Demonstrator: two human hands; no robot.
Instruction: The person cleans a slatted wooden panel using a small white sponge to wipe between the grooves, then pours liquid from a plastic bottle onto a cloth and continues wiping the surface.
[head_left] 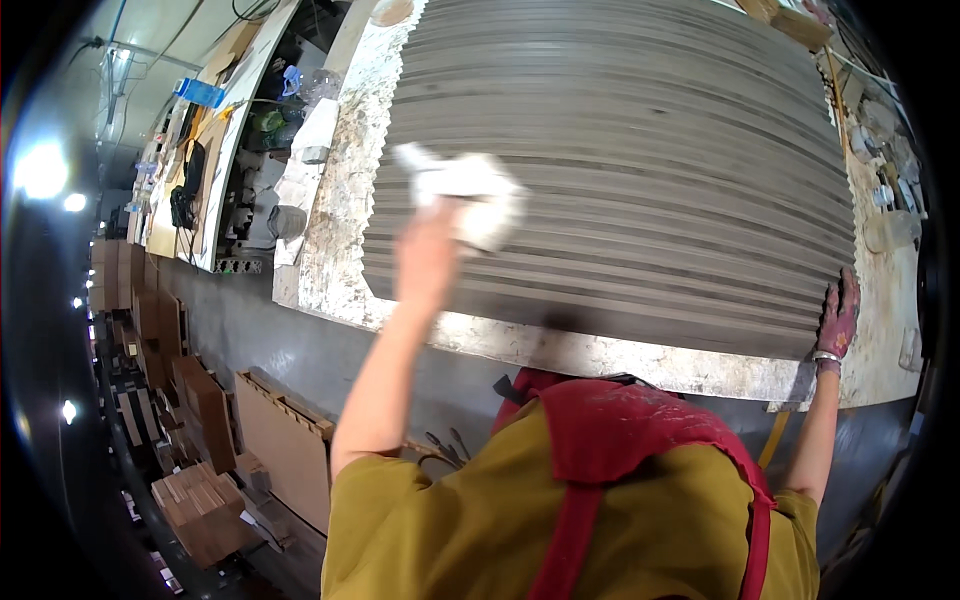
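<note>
A large grey-brown ribbed panel (pixel 620 190) with wavy side edges lies on a worn, stained worktable (pixel 335 210). Over its left part, my bare left hand (pixel 427 250) is closed on a white cloth (pixel 470 190); both are smeared by motion. Whether the cloth touches the ribs I cannot tell. My right hand (pixel 838 318), in a reddish patterned glove, rests at the panel's near right corner. Its fingers are stretched out along the edge, gripping nothing I can see.
At the left stands a second table (pixel 215 150) with tools, a blue item (pixel 200 92) and clutter beneath. Stacked brown boards (pixel 205 510) and a large brown panel (pixel 285 445) stand on the floor. Small containers and loose items line the table's right side, beside the glass jar (pixel 890 232).
</note>
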